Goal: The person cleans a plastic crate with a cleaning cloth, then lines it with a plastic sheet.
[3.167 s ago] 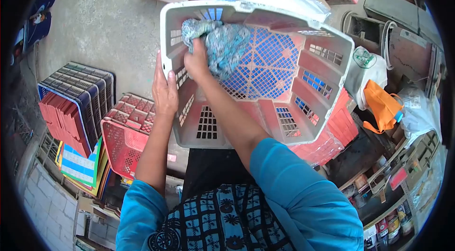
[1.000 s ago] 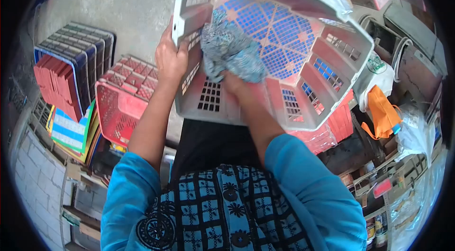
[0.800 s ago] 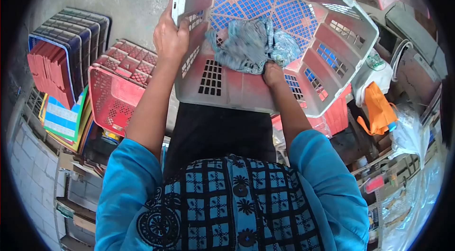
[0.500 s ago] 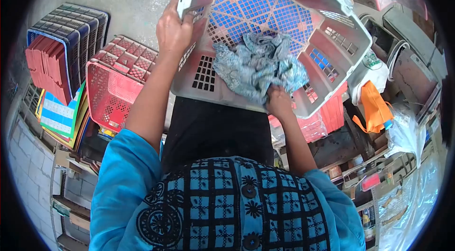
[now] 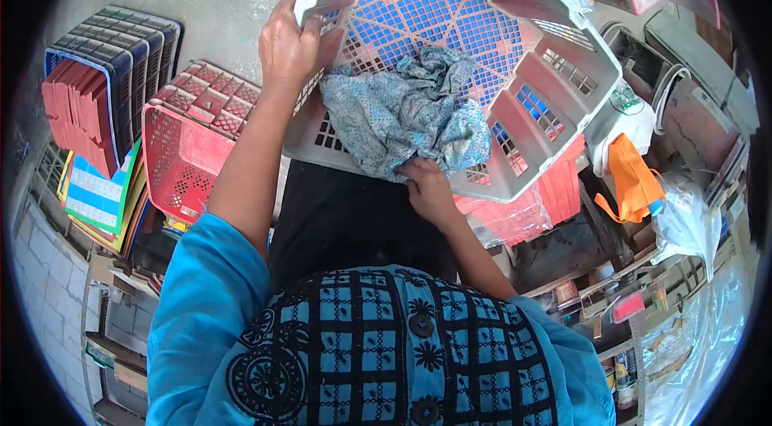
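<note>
Dusty grey lattice crate, tilted, rim gripped by left hand with fingers curled; right hand fingers closed on crumpled blue patterned rag against its near wall.

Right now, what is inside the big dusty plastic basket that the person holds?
Inside the dusty pink-grey plastic basket lies a crumpled blue patterned cloth, gripped at its lower edge by the right hand. The left hand holds the rim. The cloth hides part of the lattice floor.

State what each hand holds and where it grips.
Left hand grips the pale slatted plastic basket by its rim corner. Right hand clutches the crumpled blue patterned cloth at its lower edge.
</note>
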